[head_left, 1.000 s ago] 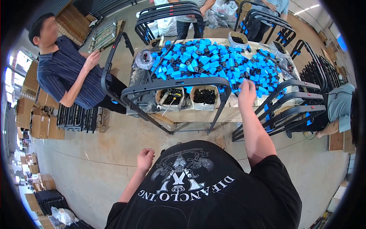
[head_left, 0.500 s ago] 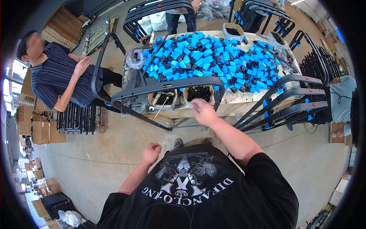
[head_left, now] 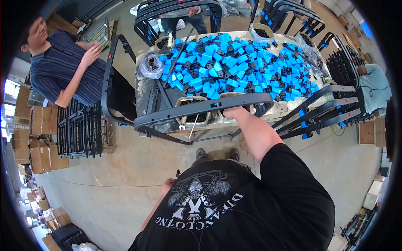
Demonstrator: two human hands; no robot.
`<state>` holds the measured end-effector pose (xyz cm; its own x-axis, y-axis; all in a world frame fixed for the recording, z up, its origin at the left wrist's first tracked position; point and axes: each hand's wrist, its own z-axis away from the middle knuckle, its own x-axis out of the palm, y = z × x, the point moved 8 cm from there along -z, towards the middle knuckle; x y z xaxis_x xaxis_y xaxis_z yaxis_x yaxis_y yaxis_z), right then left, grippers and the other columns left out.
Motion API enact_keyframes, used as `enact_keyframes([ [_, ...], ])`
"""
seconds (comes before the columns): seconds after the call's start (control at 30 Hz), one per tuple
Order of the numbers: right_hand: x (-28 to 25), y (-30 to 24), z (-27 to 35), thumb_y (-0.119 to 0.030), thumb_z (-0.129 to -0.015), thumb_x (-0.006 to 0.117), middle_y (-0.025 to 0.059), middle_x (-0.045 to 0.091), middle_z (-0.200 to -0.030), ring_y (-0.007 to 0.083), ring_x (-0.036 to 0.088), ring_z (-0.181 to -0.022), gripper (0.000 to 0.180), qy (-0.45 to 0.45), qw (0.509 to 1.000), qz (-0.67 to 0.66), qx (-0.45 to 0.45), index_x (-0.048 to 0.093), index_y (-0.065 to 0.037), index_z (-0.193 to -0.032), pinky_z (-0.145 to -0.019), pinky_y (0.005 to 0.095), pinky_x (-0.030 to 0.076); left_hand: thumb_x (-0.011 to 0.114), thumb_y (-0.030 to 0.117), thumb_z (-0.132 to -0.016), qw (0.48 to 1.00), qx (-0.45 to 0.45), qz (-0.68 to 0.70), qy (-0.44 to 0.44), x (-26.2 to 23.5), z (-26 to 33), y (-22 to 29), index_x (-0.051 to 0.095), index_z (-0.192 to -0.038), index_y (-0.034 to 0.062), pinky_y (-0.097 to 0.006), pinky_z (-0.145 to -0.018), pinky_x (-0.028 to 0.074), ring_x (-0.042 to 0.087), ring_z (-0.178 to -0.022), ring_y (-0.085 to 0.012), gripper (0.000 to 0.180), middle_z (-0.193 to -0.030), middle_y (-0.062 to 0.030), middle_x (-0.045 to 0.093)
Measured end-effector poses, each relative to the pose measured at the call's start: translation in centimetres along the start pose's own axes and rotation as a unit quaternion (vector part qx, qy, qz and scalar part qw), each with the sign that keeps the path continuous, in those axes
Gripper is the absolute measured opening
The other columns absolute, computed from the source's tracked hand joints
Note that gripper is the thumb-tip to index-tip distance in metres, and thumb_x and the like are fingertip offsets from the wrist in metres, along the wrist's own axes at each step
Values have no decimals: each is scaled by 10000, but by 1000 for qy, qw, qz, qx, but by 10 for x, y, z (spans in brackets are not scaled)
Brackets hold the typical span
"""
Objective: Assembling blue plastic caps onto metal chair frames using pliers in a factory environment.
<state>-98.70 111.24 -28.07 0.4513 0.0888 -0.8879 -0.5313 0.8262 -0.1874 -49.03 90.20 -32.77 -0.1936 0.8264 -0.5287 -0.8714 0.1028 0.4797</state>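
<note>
Black shirt (head_left: 251,213): large white capital lettering (head_left: 209,221) arcs on the collar side of its emblem (head_left: 194,204); a small text line (head_left: 205,173) on the hem side is barely legible.

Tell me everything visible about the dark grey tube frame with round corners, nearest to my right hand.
The dark grey tube frame with round corners looks like metal, with small holes along its top bar. It seems to stand upright at the pale table's near side; in this view the bar slants up rightward. The right hand shows partly behind it; contact is unclear.
</note>
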Motion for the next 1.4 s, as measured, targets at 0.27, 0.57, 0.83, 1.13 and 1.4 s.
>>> enact_keyframes([
  [0.27, 3, 16, 13, -223, -992, 461, 159, 636, -1315, 343, 580, -1245, 362, 30, 1000, -7, 8, 615, -95, -1293, -1070, 465, 444, 701, 258, -901, 992, 111, -63, -12, -63, -60, 57, 719, -1002, -3, -342, -765, 561, 717, -818, -221, 280, -899, -135, 750],
  [0.57, 14, 34, 52, -102, -980, 573, 73, 669, -1026, 234, 669, -921, 170, 84, 532, -838, 89, 602, -114, -1147, -792, 411, 547, 696, 245, -917, 977, 200, -61, -50, -55, -66, 147, 703, -1032, 6, -341, -778, 564, 722, -841, -226, 265, -901, -136, 747],
  [0.83, 19, 36, 55, -35, -959, 487, 108, 651, -1100, 303, 658, -1003, 239, 72, 423, -899, 87, 583, -74, -1174, -848, 478, 542, 719, 259, -904, 958, 216, -130, -137, 5, -53, 180, 719, -1011, 41, -322, -786, 565, 726, -825, -202, 243, -901, -102, 753],
  [1.13, 24, 42, 63, 101, -913, 504, 195, 643, -1164, 337, 669, -1045, 321, 59, 392, -918, 32, 497, 0, -1217, -897, 482, 586, 726, 268, -898, 943, 250, -181, -122, 14, -36, 222, 716, -995, 30, -324, -780, 565, 730, -835, -202, 258, -896, -109, 751],
  [1.4, 29, 41, 56, 139, -872, 589, 150, 664, -1072, 275, 696, -912, 306, 90, 442, -890, 68, 534, 2, -1140, -771, 398, 632, 728, 266, -896, 958, 225, -131, -120, 6, -42, 199, 715, -1000, 20, -324, -766, 565, 731, -821, -204, 268, -887, -119, 752],
])
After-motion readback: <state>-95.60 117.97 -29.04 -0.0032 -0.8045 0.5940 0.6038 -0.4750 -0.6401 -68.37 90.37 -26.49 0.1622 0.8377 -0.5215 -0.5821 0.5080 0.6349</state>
